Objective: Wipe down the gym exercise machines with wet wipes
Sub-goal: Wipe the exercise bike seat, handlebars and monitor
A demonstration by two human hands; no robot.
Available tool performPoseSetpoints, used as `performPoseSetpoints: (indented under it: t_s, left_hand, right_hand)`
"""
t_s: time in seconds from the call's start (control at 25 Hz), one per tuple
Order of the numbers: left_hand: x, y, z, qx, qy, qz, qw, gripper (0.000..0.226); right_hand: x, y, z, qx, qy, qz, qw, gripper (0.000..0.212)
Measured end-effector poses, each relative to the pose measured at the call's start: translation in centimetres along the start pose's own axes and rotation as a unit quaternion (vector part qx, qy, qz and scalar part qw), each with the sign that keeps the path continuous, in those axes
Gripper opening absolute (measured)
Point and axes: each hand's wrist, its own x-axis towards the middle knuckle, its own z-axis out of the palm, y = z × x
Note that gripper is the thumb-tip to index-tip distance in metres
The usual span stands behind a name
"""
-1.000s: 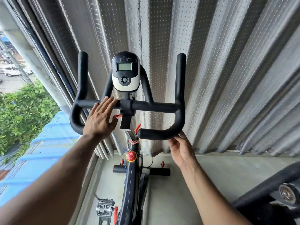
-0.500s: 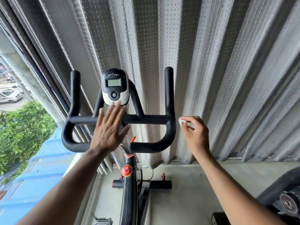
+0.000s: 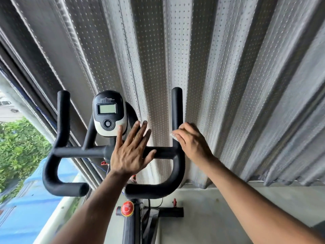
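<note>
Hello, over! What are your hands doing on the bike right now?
Left hand flat on the crossbar. Right hand pinching a wet wipe against the right upright grip. Nothing blocking.

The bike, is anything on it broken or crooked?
Nothing stands out. The handlebar looks whole and level, and the little screen sits straight on its post. The left hand rests flat on the crossbar, and the right hand presses a white wipe against the right upright grip.

A pale concrete floor (image 3: 202, 217) carries the exercise bike (image 3: 130, 226), whose black front stabiliser bar (image 3: 168, 212) rests directly on it at the far side; the grey curtain hem (image 3: 263, 180) hangs just above, to the right.
</note>
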Motion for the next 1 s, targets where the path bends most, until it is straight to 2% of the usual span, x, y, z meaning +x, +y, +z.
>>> performPoseSetpoints:
  t_s: [0.16,0.28,0.36,0.56,0.68,0.84,0.92,1.0]
  left_hand:
    - [-0.2,0.2,0.3,-0.012,0.043,0.005,0.999,0.072]
    - [-0.3,0.3,0.4,-0.006,0.050,0.005,0.999,0.070]
    - [-0.5,0.4,0.4,-0.004,0.052,0.007,0.999,0.068]
    - [-0.3,0.5,0.3,0.009,0.046,0.010,0.999,0.068]
    - [0.0,0.2,0.0,0.016,0.030,0.013,0.999,0.072]
    - [0.7,-2.0,-0.3,0.041,0.015,0.115,0.992,0.079]
    - [0.7,-2.2,-0.4,0.044,0.022,0.101,0.994,0.085]
    - [0.3,-1.8,-0.4,0.052,0.044,0.040,0.997,0.093]
  right_hand:
    - [4.2,2.2,-0.4,-0.028,0.027,-0.091,0.995,0.017]
    - [7.2,3.1,-1.0,-0.031,0.066,-0.070,0.995,0.020]
    - [6.0,2.8,-0.9,0.016,0.054,-0.043,0.998,0.018]
    - [-1.5,1.6,-1.0,0.086,-0.028,-0.040,0.995,0.014]
    - [0.5,2.6,-1.5,0.045,-0.053,-0.098,0.993,0.015]
    - [10.1,4.4,-3.2,-0.077,-0.031,-0.186,0.979,0.017]
    - [14.3,5.0,-4.2,-0.113,-0.021,-0.185,0.976,0.023]
    - [15.8,5.3,-4.4,-0.127,-0.025,-0.174,0.976,0.027]
